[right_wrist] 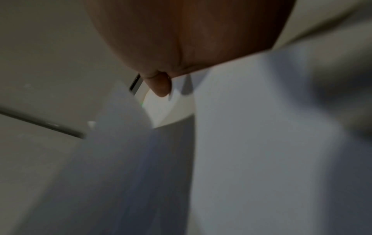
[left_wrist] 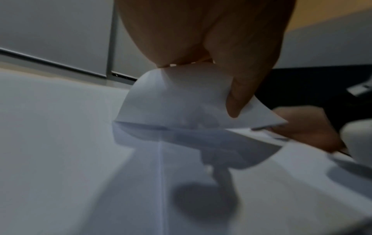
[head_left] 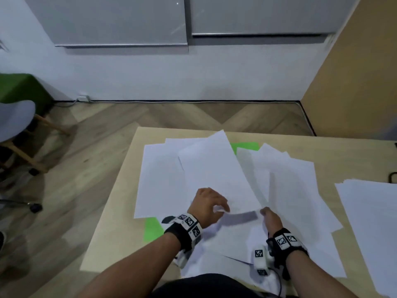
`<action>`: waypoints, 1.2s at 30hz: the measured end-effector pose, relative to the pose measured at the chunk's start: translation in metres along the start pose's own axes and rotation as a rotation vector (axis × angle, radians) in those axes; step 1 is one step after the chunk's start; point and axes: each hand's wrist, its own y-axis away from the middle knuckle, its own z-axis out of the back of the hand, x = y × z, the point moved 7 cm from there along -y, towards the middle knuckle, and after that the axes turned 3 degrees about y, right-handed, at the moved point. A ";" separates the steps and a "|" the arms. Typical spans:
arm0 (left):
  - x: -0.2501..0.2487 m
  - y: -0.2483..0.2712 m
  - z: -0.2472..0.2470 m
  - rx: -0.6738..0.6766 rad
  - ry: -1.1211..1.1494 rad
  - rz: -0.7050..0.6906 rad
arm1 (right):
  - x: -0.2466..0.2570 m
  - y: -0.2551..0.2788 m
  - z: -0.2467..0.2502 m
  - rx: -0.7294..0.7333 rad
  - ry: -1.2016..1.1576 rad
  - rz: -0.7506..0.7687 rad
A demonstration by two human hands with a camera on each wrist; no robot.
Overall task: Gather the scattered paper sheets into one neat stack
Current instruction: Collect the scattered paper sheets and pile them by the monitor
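Several white paper sheets (head_left: pixel 285 186) lie scattered and overlapping on a pale wooden table (head_left: pixel 116 207), over a green mat (head_left: pixel 153 230). My left hand (head_left: pixel 221 208) pinches the near edge of one sheet (head_left: pixel 217 168), which tilts up off the pile. In the left wrist view the thumb and fingers (left_wrist: pixel 234 103) clamp its curled corner (left_wrist: pixel 171 98). My right hand (head_left: pixel 271 218) sits just right of that sheet's near corner. Its fingers are hidden among the sheets. The right wrist view shows my palm (right_wrist: pixel 191 39), one fingertip (right_wrist: pixel 161 89) and a sheet (right_wrist: pixel 261 127) covering the rest.
A separate pile of white sheets (head_left: pixel 369 222) lies at the table's right edge, beside a black cable (head_left: pixel 393 176). A grey chair (head_left: pixel 15 119) stands on the wooden floor to the left. A white wall and grey cabinets are behind the table.
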 end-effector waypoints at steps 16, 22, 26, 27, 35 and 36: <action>0.023 0.042 -0.030 0.201 -0.145 -0.126 | -0.013 -0.021 -0.005 0.113 0.073 0.149; 0.092 0.050 0.014 0.001 0.019 0.431 | -0.022 -0.027 0.008 0.151 -0.090 0.175; 0.117 0.052 0.009 -0.056 0.050 0.768 | -0.012 0.000 0.019 0.093 -0.138 0.152; 0.116 0.050 0.004 -0.054 0.036 0.812 | -0.014 -0.002 0.025 0.051 -0.115 0.157; 0.106 0.038 -0.024 0.054 0.001 0.969 | -0.030 -0.014 0.043 -0.018 -0.057 0.192; 0.104 0.038 -0.025 0.086 -0.018 0.977 | -0.029 -0.015 0.042 -0.018 -0.028 0.198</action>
